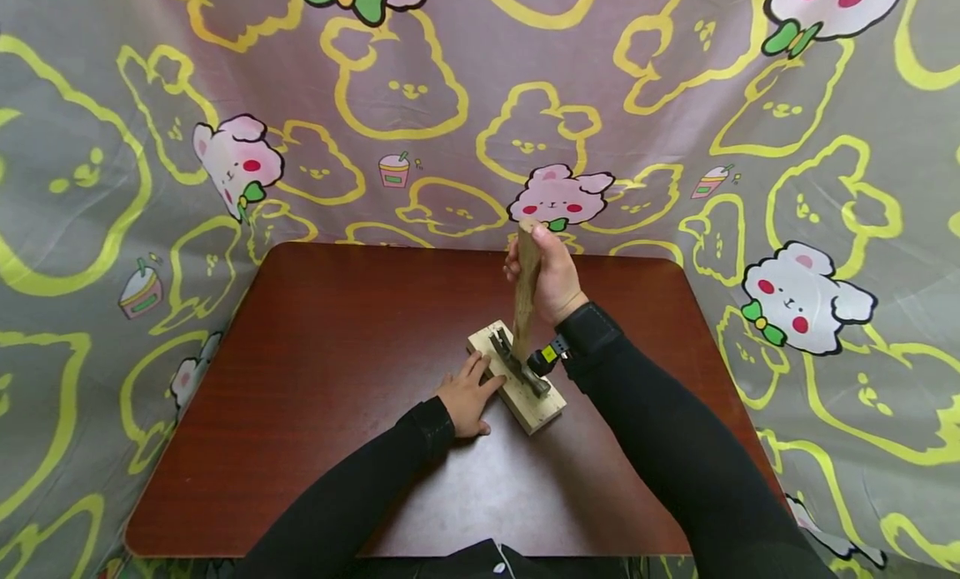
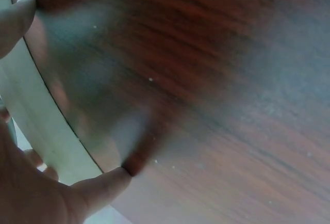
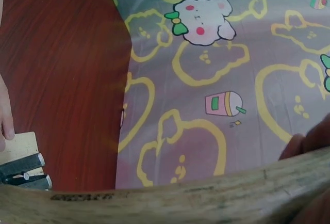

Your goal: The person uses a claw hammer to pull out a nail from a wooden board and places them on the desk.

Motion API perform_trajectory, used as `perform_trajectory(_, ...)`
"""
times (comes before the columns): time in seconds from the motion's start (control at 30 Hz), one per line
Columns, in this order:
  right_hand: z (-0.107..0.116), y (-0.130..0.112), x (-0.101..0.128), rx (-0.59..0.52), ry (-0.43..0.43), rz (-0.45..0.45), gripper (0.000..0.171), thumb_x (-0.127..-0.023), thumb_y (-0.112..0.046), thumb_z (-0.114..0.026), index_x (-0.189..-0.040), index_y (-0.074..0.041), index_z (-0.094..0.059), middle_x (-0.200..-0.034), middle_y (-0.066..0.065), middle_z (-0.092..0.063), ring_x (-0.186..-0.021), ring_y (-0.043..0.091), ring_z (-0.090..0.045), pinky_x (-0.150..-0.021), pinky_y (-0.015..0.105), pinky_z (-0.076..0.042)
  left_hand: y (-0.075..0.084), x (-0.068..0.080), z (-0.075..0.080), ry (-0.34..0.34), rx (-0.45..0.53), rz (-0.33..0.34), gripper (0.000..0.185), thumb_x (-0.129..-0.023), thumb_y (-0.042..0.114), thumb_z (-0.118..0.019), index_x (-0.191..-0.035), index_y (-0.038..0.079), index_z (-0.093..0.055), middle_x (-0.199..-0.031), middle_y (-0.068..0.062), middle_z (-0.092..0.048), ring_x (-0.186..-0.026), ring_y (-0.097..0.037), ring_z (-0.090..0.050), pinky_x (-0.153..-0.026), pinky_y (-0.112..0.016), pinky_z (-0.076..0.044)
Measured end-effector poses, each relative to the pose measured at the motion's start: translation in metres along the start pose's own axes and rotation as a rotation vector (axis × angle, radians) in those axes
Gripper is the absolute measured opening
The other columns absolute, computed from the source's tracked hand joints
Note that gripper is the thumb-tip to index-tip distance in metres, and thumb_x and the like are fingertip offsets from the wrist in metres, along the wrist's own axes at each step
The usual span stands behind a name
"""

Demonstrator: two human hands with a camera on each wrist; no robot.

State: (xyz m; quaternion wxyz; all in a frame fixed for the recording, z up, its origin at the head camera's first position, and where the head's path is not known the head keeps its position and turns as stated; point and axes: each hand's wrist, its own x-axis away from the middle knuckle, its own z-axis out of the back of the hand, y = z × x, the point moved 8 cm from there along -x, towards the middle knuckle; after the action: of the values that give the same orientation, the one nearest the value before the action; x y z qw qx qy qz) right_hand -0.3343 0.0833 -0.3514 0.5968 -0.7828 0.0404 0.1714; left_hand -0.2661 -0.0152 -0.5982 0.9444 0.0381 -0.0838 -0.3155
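Observation:
My right hand (image 1: 558, 275) grips the wooden handle (image 1: 527, 296) of a claw hammer near its top end. The handle stands nearly upright, and the dark metal head (image 1: 534, 382) lies along a pale wooden block (image 1: 546, 414). In the right wrist view, the two claw prongs (image 3: 31, 162) have a small shiny nail (image 3: 20, 176) between them. My left hand (image 1: 465, 400) rests at the block's left side with spread fingers, some on its top. The left wrist view shows the thumb (image 2: 105, 185) touching the table beside the block (image 2: 51, 115).
The reddish-brown table (image 1: 337, 337) has rounded corners and extends around the block. A patterned cloth (image 1: 465, 87) with cartoon figures hangs behind it and along both sides. A small wrist camera (image 1: 549, 354) sits on the right cuff, close to the hammer head.

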Motion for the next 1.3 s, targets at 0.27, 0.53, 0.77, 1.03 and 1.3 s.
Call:
perform_trajectory(0.27, 0.005, 0.002, 0.001, 0.005, 0.092, 0.040, 0.040, -0.092, -0.038, -0.041, -0.074, -0.007, -0.059, -0.067, 0.006, -0.053, -0.059, 0.019, -0.050, -0.059, 0.033, -0.046, 0.002, 0.000, 0.002, -0.047, 0.012, 0.033, 0.091, -0.079, 0.053, -0.080, -0.155, 0.028, -0.036, -0.163, -0.014, -0.012, -0.150, -0.031, -0.003, -0.099, -0.063, -0.039)
perform_trajectory(0.53, 0.010, 0.001, 0.003, 0.026, 0.119, 0.060, 0.044, -0.090, -0.043, -0.043, -0.073, -0.006, -0.060, -0.067, 0.008, -0.054, -0.058, 0.020, -0.051, -0.058, 0.034, -0.047, 0.002, -0.001, 0.002, -0.033, 0.025, 0.028, 0.093, -0.078, 0.052, -0.081, -0.155, 0.029, -0.036, -0.164, -0.014, -0.011, -0.150, -0.031, -0.002, -0.099, -0.063, -0.038)
perform_trajectory(0.77, 0.009, 0.001, 0.003, 0.011, 0.119, 0.078, 0.041, -0.089, -0.041, -0.041, -0.072, -0.008, -0.060, -0.065, 0.007, -0.053, -0.057, 0.019, -0.050, -0.058, 0.034, -0.046, 0.002, -0.001, 0.003, -0.034, 0.011, 0.031, 0.093, -0.077, 0.053, -0.082, -0.155, 0.029, -0.036, -0.163, -0.015, -0.013, -0.149, -0.032, -0.003, -0.099, -0.062, -0.039)
perform_trajectory(1.03, 0.010, 0.000, 0.003, 0.004, 0.118, 0.095, 0.042, -0.090, -0.041, -0.040, -0.071, -0.009, -0.060, -0.064, 0.006, -0.052, -0.056, 0.019, -0.049, -0.058, 0.034, -0.046, 0.002, -0.003, 0.003, -0.059, 0.008, 0.033, 0.092, -0.079, 0.054, -0.080, -0.155, 0.029, -0.035, -0.163, -0.015, -0.012, -0.150, -0.031, -0.003, -0.100, -0.061, -0.039)
perform_trajectory(1.3, 0.010, 0.001, 0.004, -0.006, 0.121, 0.088, 0.043, -0.090, -0.043, -0.041, -0.072, -0.008, -0.060, -0.063, 0.006, -0.050, -0.055, 0.019, -0.048, -0.059, 0.036, -0.046, -0.001, -0.007, -0.005, -0.029, 0.020, 0.031, 0.093, -0.078, 0.055, -0.081, -0.155, 0.030, -0.035, -0.164, -0.014, -0.010, -0.150, -0.030, 0.000, -0.100, -0.061, -0.039)
